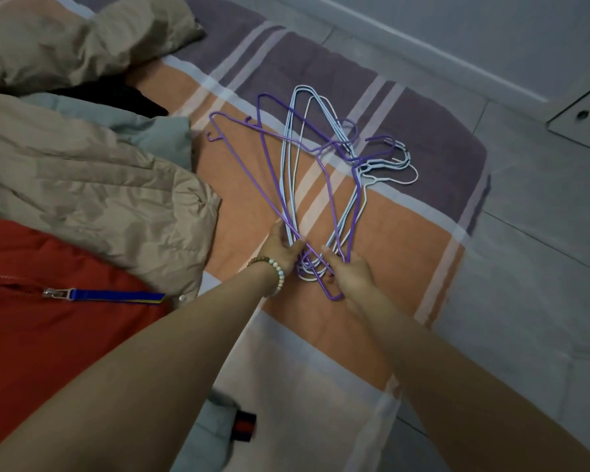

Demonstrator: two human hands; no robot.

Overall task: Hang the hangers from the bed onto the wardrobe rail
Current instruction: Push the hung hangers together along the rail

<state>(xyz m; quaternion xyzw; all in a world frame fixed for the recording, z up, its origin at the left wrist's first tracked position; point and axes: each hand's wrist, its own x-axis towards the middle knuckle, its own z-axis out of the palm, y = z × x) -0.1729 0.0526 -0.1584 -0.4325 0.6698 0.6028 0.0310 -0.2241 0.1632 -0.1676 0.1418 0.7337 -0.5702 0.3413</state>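
Both hands, your left hand point(281, 248) and right hand point(349, 272), grip the hangers point(286, 185) at their near ends on the bed point(406, 233); jackets point(99, 185) crowd the left, floor point(542, 216) lies right. Tangled purple, blue, white wire.

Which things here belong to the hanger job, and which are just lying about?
Job: hangers, held by left hand and right hand, on the bed.
Lying about: beige jacket, red jacket, teal garment, black garment.
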